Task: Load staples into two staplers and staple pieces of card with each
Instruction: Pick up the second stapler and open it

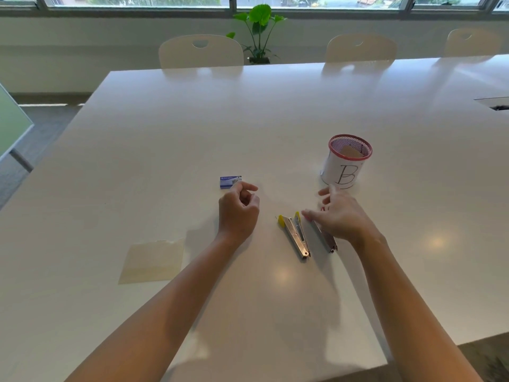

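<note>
Head view: white table (165, 150), chairs (201, 52) and plant (259, 31) at the far side.
Staplers: yellow one (294, 235) lies open; second (326, 239) just right, front end hidden under the right hand.
Staple box (230, 182): beyond left hand.
Card (153, 261): lower left, flat.
Cup (347, 161): marked B, contents unclear.
Left hand (238, 210): loosely curled, empty.
Right hand (338, 216): fingers spread, blurred; grip cannot be told.
</note>
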`<state>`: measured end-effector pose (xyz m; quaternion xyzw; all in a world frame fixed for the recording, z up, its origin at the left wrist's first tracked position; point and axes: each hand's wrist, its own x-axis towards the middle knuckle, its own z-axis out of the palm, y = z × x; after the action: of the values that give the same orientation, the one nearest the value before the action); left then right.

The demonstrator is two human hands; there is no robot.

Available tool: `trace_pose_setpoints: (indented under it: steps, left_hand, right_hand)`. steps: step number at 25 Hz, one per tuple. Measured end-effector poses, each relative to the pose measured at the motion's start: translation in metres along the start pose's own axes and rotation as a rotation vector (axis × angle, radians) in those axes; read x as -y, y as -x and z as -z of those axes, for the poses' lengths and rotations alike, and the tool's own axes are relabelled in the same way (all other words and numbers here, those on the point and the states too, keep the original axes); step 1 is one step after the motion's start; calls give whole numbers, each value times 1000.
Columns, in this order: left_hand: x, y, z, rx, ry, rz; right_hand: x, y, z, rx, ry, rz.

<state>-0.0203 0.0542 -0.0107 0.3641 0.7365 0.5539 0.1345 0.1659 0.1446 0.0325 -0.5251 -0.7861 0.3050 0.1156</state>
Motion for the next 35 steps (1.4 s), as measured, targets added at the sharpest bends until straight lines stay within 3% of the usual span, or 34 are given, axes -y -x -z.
trace_pose_setpoints:
  steps: [9, 16, 23, 26, 30, 35]
  left_hand:
    - [0, 1, -1, 31, -8, -8]
    - [1, 2, 0, 57, 36, -28]
    - [0, 3, 0, -7, 105, -54]
    - [0, 5, 1, -23, 140, -46]
    - [0, 3, 4, -23, 168, -35]
    - [4, 1, 7, -63, 296, 38]
  right_hand:
    - [2, 11, -9, -54, 171, -80]
    - [10, 11, -2, -83, 73, -41]
    - [37, 9, 5, -119, -143, 89]
    - [54, 8, 0, 27, -323, 127]
    - [75, 6, -19, 293, -752, 60]
    - [88, -6, -37, 328, -1013, -16]
